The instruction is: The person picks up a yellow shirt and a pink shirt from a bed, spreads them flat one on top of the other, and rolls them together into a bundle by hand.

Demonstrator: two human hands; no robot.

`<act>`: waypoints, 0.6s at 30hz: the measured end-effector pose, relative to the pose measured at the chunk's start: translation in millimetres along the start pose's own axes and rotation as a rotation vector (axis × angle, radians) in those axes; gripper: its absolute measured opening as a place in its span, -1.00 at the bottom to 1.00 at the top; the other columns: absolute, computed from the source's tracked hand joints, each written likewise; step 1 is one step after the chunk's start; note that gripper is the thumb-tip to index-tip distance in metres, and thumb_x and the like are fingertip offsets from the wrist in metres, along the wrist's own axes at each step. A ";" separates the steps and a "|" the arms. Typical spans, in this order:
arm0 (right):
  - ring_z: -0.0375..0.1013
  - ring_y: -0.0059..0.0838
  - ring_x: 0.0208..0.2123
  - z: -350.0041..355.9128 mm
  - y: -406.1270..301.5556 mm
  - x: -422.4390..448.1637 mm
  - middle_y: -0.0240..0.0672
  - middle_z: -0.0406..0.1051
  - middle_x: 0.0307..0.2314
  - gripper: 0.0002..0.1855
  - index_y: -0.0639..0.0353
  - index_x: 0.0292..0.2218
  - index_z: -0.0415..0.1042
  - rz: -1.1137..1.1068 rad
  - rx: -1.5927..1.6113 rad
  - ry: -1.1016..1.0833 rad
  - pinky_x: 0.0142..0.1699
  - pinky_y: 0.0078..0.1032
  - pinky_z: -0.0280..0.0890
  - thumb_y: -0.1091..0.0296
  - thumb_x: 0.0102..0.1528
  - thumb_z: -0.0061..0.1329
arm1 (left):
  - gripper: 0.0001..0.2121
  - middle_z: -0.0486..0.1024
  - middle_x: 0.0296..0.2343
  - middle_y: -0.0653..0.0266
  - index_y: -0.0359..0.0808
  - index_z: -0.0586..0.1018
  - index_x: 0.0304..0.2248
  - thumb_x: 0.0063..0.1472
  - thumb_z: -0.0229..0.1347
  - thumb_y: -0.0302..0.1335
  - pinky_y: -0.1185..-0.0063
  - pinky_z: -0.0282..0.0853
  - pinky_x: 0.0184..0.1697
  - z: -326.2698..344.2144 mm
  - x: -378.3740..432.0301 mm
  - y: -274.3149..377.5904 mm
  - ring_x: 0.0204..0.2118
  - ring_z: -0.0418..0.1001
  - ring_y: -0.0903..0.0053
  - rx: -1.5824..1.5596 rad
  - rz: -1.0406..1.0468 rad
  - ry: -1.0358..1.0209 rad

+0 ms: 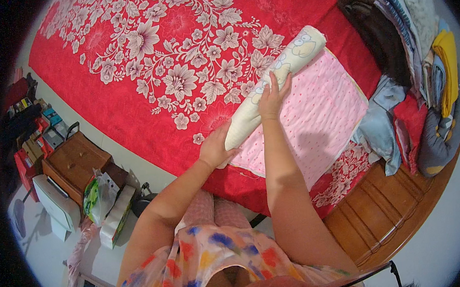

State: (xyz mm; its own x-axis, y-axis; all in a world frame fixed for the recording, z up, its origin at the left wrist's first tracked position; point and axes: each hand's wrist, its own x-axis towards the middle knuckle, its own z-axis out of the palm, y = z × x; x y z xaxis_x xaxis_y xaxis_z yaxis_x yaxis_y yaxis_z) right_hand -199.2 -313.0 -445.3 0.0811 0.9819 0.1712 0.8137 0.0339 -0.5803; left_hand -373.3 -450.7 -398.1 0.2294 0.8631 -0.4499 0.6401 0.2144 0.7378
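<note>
A quilted cloth lies partly rolled on a red bedspread with white flowers (178, 79). Its flat part is pink with small dots (322, 106), and its rolled part (248, 116) shows a pale cream side with cartoon drawings. My left hand (216, 146) grips the lower left end of the roll, with the thumb at the pink side. Farther up, my right hand (274, 97) rests across the middle of the roll, fingers spread over its top. The roll runs slantwise from my left hand to the upper right.
Folded clothes and blankets (408, 26), a yellow cloth (446, 71) and a grey cushion (439, 150) are piled at the right by the wooden headboard (380, 209). On the left stand a brown wooden cabinet (75, 164), a white device (56, 201), boxes and a plastic bag (100, 195).
</note>
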 end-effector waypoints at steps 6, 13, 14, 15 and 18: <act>-0.18 0.12 0.13 -8.4 18.8 -7.1 0.13 -0.20 0.08 -0.51 -0.02 0.04 0.19 -0.015 0.035 -0.024 0.16 -0.12 -0.12 0.43 0.04 -0.19 | -0.19 0.09 0.04 -0.01 -0.25 0.06 0.10 -0.16 0.21 -0.40 0.37 0.13 0.06 32.2 -11.3 0.3 0.04 0.15 0.14 0.113 0.195 0.136; -0.14 0.03 0.13 -34.1 23.3 -18.3 0.10 -0.17 0.09 -0.52 0.00 0.07 0.14 0.163 0.098 -0.192 0.17 -0.25 -0.13 0.40 0.09 -0.31 | -0.44 -0.12 0.14 0.02 -0.25 0.05 0.12 0.12 -0.13 -0.37 0.21 -0.21 0.17 99.3 -20.5 15.9 0.21 -0.22 0.20 0.567 0.136 0.086; -0.11 0.02 0.12 -36.6 21.5 -20.3 0.08 -0.15 0.08 -0.52 0.01 0.06 0.15 0.195 0.101 -0.188 0.17 -0.26 -0.11 0.41 0.07 -0.29 | -0.45 -0.15 0.14 0.02 -0.24 0.04 0.12 0.12 -0.15 -0.39 0.18 -0.24 0.16 104.9 -21.4 17.2 0.22 -0.26 0.19 0.605 0.131 0.071; -0.09 0.01 0.12 -39.0 22.8 -22.3 0.07 -0.12 0.07 -0.51 0.02 0.06 0.15 0.226 0.102 -0.181 0.17 -0.27 -0.10 0.43 0.06 -0.28 | -0.45 -0.17 0.15 0.03 -0.23 0.02 0.13 0.13 -0.17 -0.41 0.15 -0.28 0.16 109.2 -20.7 21.0 0.22 -0.29 0.19 0.642 0.131 0.057; -0.09 0.02 0.11 -41.9 20.1 -35.6 0.06 -0.08 0.06 -0.54 0.04 0.02 0.20 0.150 0.057 0.079 0.16 -0.20 -0.11 0.39 0.05 -0.20 | -0.45 -0.22 0.16 0.02 -0.21 0.00 0.14 0.14 -0.19 -0.40 0.12 -0.32 0.16 117.6 -22.7 34.3 0.22 -0.35 0.16 0.668 0.130 -0.036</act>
State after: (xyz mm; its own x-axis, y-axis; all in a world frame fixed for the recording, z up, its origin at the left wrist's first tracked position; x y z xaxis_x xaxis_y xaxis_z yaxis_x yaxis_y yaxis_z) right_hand -161.6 -355.0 -429.6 0.2461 0.9591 0.1395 0.7553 -0.0996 -0.6478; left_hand -270.3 -516.7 -421.8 0.3517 0.8445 -0.4039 0.9185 -0.2280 0.3231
